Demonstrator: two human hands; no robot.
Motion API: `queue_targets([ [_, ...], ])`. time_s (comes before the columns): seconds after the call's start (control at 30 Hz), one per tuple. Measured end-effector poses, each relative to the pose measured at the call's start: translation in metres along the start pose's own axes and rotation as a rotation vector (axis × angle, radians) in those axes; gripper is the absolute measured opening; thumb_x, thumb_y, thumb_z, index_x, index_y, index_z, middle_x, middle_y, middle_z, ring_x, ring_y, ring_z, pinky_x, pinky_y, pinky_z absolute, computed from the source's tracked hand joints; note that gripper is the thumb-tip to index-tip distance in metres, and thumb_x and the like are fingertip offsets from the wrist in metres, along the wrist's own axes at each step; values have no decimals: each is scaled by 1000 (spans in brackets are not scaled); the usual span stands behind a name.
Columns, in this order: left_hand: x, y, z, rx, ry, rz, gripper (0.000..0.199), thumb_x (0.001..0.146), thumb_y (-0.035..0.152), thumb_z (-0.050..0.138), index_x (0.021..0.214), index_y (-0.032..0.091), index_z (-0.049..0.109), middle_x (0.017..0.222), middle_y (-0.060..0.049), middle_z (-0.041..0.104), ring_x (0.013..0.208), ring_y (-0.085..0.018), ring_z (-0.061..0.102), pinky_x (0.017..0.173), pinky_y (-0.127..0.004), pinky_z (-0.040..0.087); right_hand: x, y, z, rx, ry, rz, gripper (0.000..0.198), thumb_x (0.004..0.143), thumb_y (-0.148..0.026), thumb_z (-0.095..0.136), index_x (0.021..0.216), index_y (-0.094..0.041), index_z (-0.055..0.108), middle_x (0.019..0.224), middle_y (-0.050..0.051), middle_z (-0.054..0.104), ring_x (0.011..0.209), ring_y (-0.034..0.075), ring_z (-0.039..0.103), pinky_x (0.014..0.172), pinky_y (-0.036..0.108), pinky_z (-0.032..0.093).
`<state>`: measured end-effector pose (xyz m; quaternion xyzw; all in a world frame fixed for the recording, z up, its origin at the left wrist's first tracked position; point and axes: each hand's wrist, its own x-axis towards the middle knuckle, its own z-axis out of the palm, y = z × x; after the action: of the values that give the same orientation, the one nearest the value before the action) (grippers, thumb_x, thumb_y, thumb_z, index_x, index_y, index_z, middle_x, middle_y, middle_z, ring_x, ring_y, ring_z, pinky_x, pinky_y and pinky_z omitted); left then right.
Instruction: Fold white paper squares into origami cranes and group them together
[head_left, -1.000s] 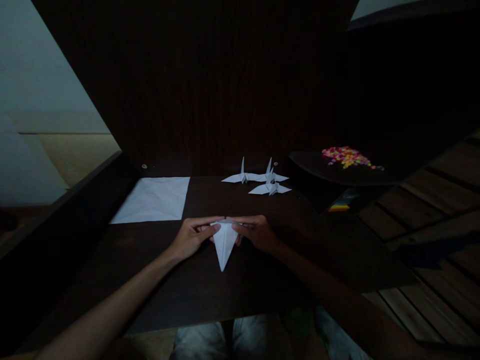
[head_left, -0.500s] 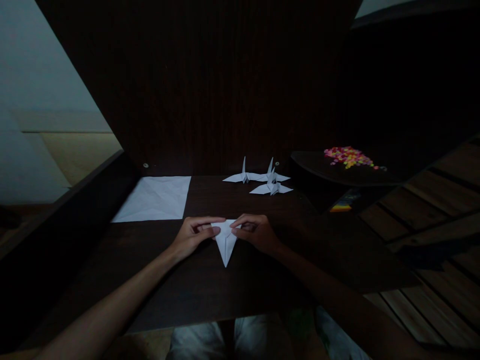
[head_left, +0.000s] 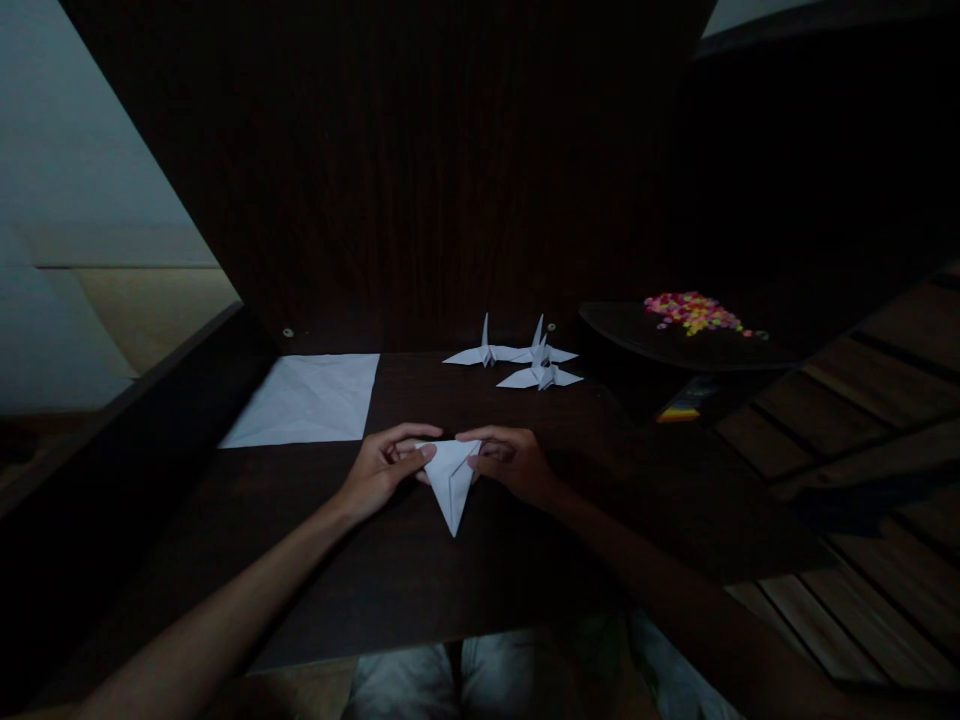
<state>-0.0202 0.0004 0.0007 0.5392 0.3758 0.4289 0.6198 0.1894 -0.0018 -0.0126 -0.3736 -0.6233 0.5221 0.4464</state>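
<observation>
A folded piece of white paper [head_left: 451, 485], kite-like with its long point towards me, is held between my two hands. My left hand [head_left: 390, 465] pinches its upper left corner, thumb on top and fingers behind. At the upper right corner, my right hand [head_left: 514, 462] grips the paper with the thumb in front and the index finger along the top edge. A crease runs down the paper's middle. Beyond my hands stand three white paper cranes [head_left: 541, 376], close together with wings spread. To the left lies a flat white sheet of paper [head_left: 307, 400].
The dark wooden desk [head_left: 360, 590] has a raised side board [head_left: 135, 420] on the left and a tall back panel [head_left: 390, 180]. On a curved shelf [head_left: 637, 340] at the right sits a pile of small colourful pieces [head_left: 694, 312]. Wooden slats [head_left: 847, 420] show beyond it.
My right thumb has slid from the paper's middle towards its right edge, showing more of the front. The left index finger has lifted slightly off the top edge.
</observation>
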Motion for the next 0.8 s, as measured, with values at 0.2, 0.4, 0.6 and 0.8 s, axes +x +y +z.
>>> queue_targets([
  [0.2,-2,0,3,-24,-59,3,56,71,29,75,119,15,51,82,-4,70,70,-18,68,63,-30,58,4,-1,2,6,157,-6,20,71,-33,69,84,-18,68,78,3,71,70,17,66,63,27,52],
  [0.4,-5,2,8,-47,-38,104,51,75,24,72,116,23,41,75,4,62,59,-13,65,56,-25,55,6,1,8,170,184,29,43,72,-31,68,107,-24,44,58,-8,59,42,11,55,40,21,45],
  [0.6,-5,2,4,129,-62,94,45,79,27,66,121,16,53,73,0,66,61,-14,65,61,-26,53,3,0,8,124,89,3,18,80,-35,59,90,-20,54,65,-3,61,44,12,58,39,22,46],
  [0.8,-2,-5,-1,188,-9,47,55,76,30,69,125,12,54,72,-2,69,66,-16,64,66,-28,51,0,-4,4,65,13,36,44,73,-34,69,112,-18,57,77,1,69,53,13,63,49,24,52],
])
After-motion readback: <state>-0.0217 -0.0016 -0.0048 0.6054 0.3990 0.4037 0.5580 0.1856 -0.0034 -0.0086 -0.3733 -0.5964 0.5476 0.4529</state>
